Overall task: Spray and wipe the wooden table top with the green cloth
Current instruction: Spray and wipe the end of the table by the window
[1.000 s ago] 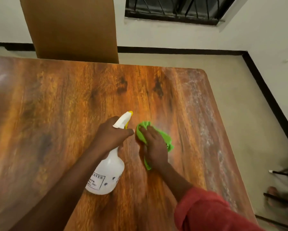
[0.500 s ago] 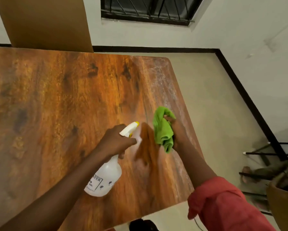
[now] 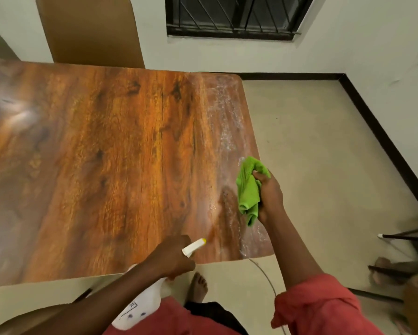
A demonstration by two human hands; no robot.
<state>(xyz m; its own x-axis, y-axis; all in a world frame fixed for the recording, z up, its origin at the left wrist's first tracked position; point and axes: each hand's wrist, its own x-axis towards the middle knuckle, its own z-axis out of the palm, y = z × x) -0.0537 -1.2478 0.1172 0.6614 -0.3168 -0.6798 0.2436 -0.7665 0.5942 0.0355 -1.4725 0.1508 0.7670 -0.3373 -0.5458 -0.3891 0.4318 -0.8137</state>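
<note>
The wooden counter (image 3: 111, 160) fills most of the view, its grain dry and glossy across the middle while a pale film of spray droplets (image 3: 223, 117) runs down the strip along its 3 o'clock edge, so that band looks to be the part now being treated. At about 6 o'clock the white spray bottle (image 3: 140, 308) hangs just off the near edge, its body over the lap and its yellow-tipped nozzle (image 3: 194, 246) aimed toward 2 o'clock at the wet corner. The left hand (image 3: 171, 258) is wrapped around the bottle's neck, fingers curled at the trigger, probably ready to mist again. At 3 o'clock the right hand (image 3: 269, 197) grips the bunched green cloth (image 3: 249, 187), lifted clear of the surface, likely to keep it out of the spray.
</note>
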